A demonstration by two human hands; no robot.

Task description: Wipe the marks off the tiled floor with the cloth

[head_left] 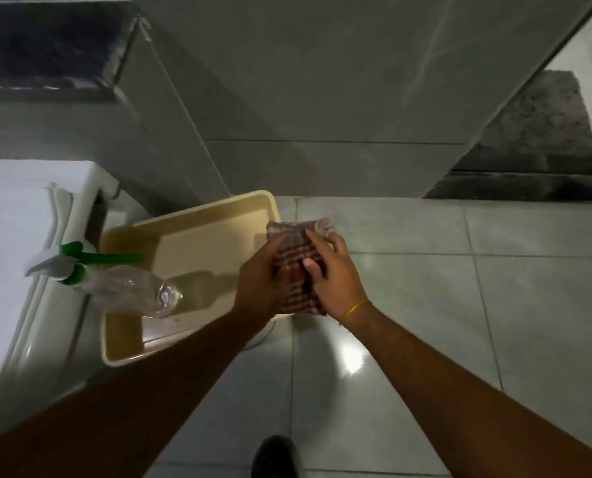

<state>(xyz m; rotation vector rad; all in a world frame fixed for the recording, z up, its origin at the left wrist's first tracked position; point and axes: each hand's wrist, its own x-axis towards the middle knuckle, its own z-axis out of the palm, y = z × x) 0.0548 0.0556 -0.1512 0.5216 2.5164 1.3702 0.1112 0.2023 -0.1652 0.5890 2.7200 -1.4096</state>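
A red-and-white checked cloth (296, 257) is bunched between both my hands, above the right rim of a beige tub. My left hand (260, 281) grips its left side. My right hand (336, 274), with a yellow band on the wrist, presses on its right side with fingers spread over the fabric. The pale tiled floor (425, 294) lies below and to the right, shiny, with a bright glare spot near my right forearm. I cannot make out marks on the tiles in this dim light.
The beige plastic tub (191, 243) sits on the floor and holds a clear spray bottle (122, 281) with a green and white trigger. A white appliance (15, 253) stands at the left. Grey wall tiles rise ahead. A dark shoe (275, 457) shows at the bottom.
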